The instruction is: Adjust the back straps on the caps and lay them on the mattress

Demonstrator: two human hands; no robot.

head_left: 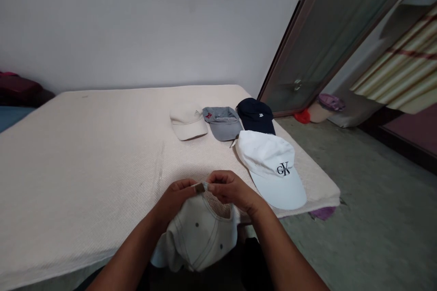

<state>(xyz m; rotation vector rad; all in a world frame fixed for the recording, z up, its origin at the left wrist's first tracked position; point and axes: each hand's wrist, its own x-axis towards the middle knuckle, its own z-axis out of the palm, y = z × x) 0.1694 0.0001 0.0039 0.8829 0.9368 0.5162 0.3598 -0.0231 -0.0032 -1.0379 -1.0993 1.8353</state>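
Note:
I hold a cream cap [200, 234] over the near edge of the bed, its crown toward me. My left hand [178, 195] and my right hand [229, 189] both pinch the cap's back strap [201, 187], fingers closed on it from either side. Beyond my hands, a white cap with a dark logo [273, 168] lies on the bed at the right. Farther back lie a navy cap [256, 115], a grey cap [222, 122] and an off-white cap [187, 120] in a row.
The bed [85, 145] has a cream textured cover and stands against a white wall. A glass sliding door [327, 36] stands at the right, with grey floor [368, 218] beside the bed. A dark red cushion [17, 86] sits at the far left.

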